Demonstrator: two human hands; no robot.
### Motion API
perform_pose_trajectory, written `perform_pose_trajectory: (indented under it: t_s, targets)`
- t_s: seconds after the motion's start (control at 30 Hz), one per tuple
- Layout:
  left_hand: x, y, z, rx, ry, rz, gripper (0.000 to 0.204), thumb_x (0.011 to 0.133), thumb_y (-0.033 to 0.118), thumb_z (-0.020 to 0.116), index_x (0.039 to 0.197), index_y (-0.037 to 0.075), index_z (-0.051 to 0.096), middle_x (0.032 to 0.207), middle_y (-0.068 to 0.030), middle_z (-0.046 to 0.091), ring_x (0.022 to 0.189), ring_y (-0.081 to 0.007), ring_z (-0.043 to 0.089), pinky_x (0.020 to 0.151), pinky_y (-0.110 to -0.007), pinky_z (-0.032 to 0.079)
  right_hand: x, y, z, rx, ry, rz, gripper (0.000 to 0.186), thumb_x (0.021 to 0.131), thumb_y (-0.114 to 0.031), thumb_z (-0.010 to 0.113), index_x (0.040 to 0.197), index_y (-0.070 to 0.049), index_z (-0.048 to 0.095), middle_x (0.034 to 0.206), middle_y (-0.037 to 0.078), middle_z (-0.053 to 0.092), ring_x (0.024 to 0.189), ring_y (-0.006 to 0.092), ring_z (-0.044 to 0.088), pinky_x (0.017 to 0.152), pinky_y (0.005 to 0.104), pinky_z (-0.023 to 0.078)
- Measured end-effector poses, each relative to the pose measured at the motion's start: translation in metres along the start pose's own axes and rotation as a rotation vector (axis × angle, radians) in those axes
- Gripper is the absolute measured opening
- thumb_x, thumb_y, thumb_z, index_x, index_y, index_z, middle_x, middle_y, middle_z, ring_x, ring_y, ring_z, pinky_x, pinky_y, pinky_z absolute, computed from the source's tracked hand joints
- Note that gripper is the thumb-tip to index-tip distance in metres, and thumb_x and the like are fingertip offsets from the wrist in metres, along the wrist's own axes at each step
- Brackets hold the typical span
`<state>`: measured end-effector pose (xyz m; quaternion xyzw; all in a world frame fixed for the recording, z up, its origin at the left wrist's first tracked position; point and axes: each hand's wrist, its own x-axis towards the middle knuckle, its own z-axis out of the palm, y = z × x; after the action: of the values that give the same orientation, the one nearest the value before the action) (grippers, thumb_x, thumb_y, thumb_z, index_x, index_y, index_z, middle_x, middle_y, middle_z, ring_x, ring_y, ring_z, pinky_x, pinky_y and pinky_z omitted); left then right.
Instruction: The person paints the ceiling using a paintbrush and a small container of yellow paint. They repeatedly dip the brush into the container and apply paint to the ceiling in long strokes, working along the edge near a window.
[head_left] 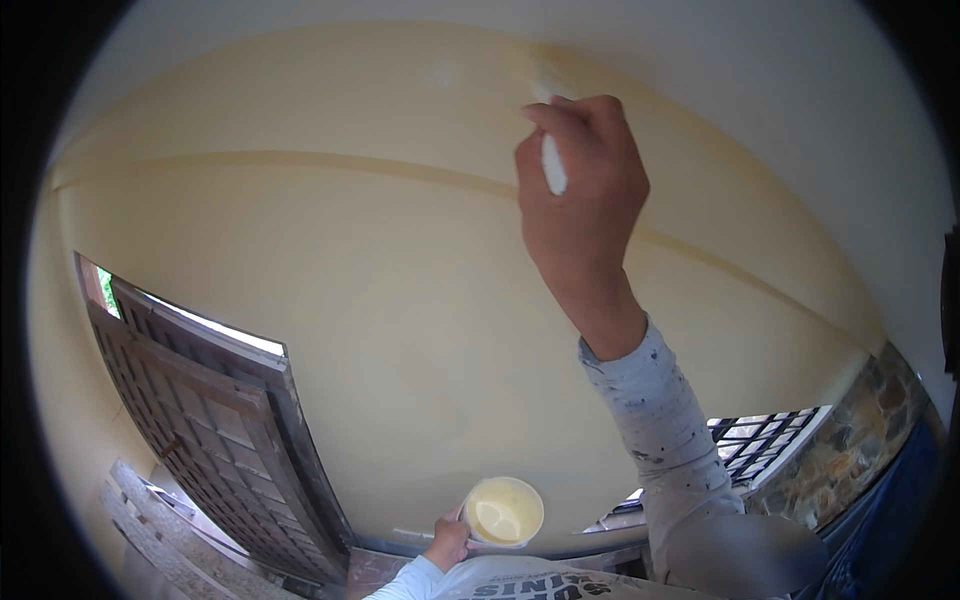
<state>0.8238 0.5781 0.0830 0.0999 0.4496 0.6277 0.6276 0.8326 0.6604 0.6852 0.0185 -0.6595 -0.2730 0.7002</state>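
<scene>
Raised high in front of me, my right hand (590, 185) is closed around the white handle of a paintbrush (554, 168). The brush points up toward the top of the pale yellow wall (400, 290), close to where it meets the white ceiling (680, 50). My fingers and the blur there hide most of its bristle end. Low down, my left hand (449, 541) grips the side of a round bucket (540, 497). Light yellow paint (495, 522) shows inside it. Paint specks dot my right sleeve (655, 400).
A raised band (300, 158) runs across the upper wall. Dark wooden door or shutter panels (200, 400) stand ajar at the left, above a pale plank-like piece (170, 530). At the lower right are a barred window (765, 440), stone cladding (850, 440) and blue sheeting (890, 510).
</scene>
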Motion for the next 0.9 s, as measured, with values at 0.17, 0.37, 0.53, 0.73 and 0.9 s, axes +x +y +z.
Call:
perform_pose_trajectory:
  t_s: [0.17, 0.37, 0.53, 0.73, 0.9]
  targets:
    - [-0.005, -0.001, -0.006, -0.024, -0.044, 0.041, 0.077, 0.091, -0.016, 0.033, 0.161, 0.012, 0.05, 0.133, -0.0166, 0.066, 0.102, -0.0385, 0.076, 0.063, -0.051, 0.068, 0.003, -0.018, 0.008, 0.018, 0.091, -0.024, 0.021, 0.078, 0.004, 0.077, 0.097, -0.003, 0.075, 0.1, 0.007, 0.063, 0.088, 0.0273, 0.063, 0.07, 0.0397, 0.056]
    - [-0.009, 0.006, 0.0, -0.01, -0.025, 0.021, 0.076, 0.09, -0.016, 0.032, 0.159, 0.01, 0.052, 0.133, -0.0159, 0.067, 0.102, -0.0378, 0.076, 0.063, -0.049, 0.068, 0.003, -0.025, 0.04, -0.033, 0.016, -0.082, 0.021, 0.077, 0.003, 0.078, 0.097, -0.002, 0.075, 0.098, 0.007, 0.061, 0.085, 0.0262, 0.062, 0.063, 0.0392, 0.054]
    - [-0.003, -0.001, -0.003, -0.042, -0.008, 0.054, 0.075, 0.09, -0.017, 0.033, 0.158, 0.009, 0.053, 0.134, -0.0158, 0.067, 0.104, -0.0379, 0.076, 0.066, -0.051, 0.069, 0.003, -0.023, 0.034, -0.08, 0.021, 0.0, 0.018, 0.079, 0.001, 0.077, 0.097, -0.002, 0.076, 0.1, 0.007, 0.062, 0.086, 0.0269, 0.062, 0.064, 0.0389, 0.054]
    - [-0.003, 0.002, -0.005, -0.035, -0.019, 0.047, 0.075, 0.091, -0.017, 0.033, 0.158, 0.008, 0.053, 0.134, -0.0157, 0.066, 0.106, -0.0378, 0.076, 0.069, -0.051, 0.069, 0.002, -0.013, 0.016, -0.125, 0.047, 0.091, 0.016, 0.081, 0.0, 0.076, 0.097, -0.004, 0.077, 0.098, 0.008, 0.062, 0.086, 0.0277, 0.065, 0.067, 0.0407, 0.055]
    - [-0.005, 0.002, -0.007, -0.031, -0.033, 0.039, 0.074, 0.091, -0.018, 0.033, 0.158, 0.008, 0.053, 0.135, -0.0157, 0.066, 0.108, -0.0377, 0.075, 0.071, -0.052, 0.07, 0.002, -0.016, -0.002, -0.038, 0.094, 0.108, 0.019, 0.077, 0.003, 0.077, 0.095, -0.005, 0.077, 0.097, 0.008, 0.063, 0.086, 0.028, 0.066, 0.07, 0.0404, 0.055]
